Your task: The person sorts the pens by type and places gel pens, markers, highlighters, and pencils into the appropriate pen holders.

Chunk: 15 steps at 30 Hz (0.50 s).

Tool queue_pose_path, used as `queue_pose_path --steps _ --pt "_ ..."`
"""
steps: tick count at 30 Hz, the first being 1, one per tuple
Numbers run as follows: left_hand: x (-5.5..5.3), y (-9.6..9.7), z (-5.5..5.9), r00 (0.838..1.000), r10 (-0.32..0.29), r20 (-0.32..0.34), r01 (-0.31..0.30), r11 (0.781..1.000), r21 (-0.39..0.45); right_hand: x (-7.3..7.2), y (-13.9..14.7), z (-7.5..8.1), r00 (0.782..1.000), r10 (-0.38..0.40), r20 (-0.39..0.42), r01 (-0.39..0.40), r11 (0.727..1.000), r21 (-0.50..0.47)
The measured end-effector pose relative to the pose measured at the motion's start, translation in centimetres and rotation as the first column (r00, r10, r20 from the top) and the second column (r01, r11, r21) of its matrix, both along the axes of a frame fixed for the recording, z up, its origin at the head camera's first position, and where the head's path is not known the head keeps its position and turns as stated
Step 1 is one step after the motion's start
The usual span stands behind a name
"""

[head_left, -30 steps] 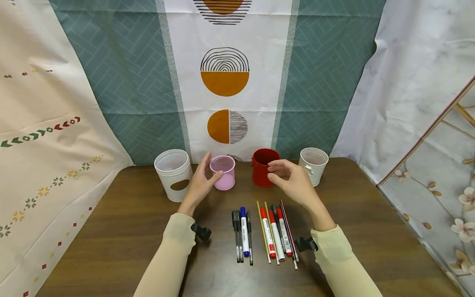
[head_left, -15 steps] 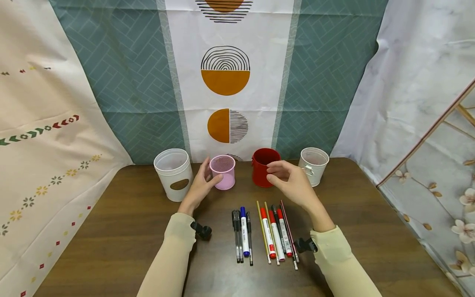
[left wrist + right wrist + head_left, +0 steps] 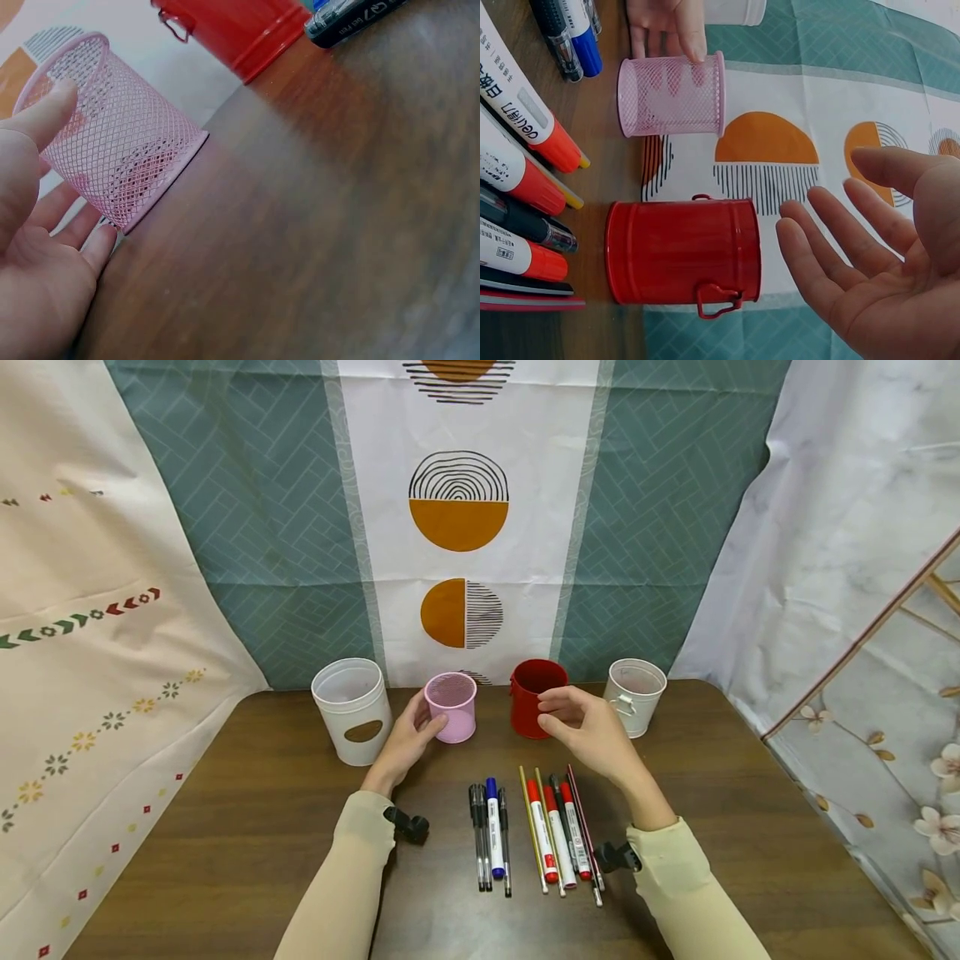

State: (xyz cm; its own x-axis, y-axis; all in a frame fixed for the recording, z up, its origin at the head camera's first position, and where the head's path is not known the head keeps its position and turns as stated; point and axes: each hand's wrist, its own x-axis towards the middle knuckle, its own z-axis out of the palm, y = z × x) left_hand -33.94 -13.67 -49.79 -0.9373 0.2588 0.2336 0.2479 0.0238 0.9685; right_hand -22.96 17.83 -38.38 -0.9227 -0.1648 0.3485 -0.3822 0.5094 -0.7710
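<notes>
— Left of the pot (image 3: 537,697), just beside it, stood the cup (image 3: 451,707), upright on the table (image 3: 225,827). Did we have it properly?

— We had our left hand (image 3: 408,743) wrapped round it from the side away from the pot: thumb on the near mesh wall close to the rim, fingers behind and down by the base. From the left wrist view the hold looked light, more cupping than squeezing.

— And the right hand (image 3: 592,731)?

— It hovered in front of the pot, fingers loosely spread, holding nothing and touching nothing that we could see.

— So how did we judge the grip should go?

— We thought the mesh would give under a hard pinch, so a broad wrap low on the wall suited better than fingertips at the rim. We also reckoned the cup was light enough to tip, so it wanted keeping upright and level.

— Anything close enough to knock?

— Beyond the cup from the pot stood the tub (image 3: 351,710), near our knuckles. The pail (image 3: 634,695) stood on the pot's other side. Nearer us than the pot lay the pens (image 3: 491,835), apart from both hands; we judged our sleeves the likelier thing to brush them.
</notes>
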Motion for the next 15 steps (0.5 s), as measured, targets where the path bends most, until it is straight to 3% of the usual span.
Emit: queue_pose_path --steps 15 --pt "0.0 0.61 -0.67 0.998 0.05 -0.028 -0.05 0.999 -0.006 0.42 -0.93 0.04 1.0 0.011 -0.019 -0.01 0.999 0.051"
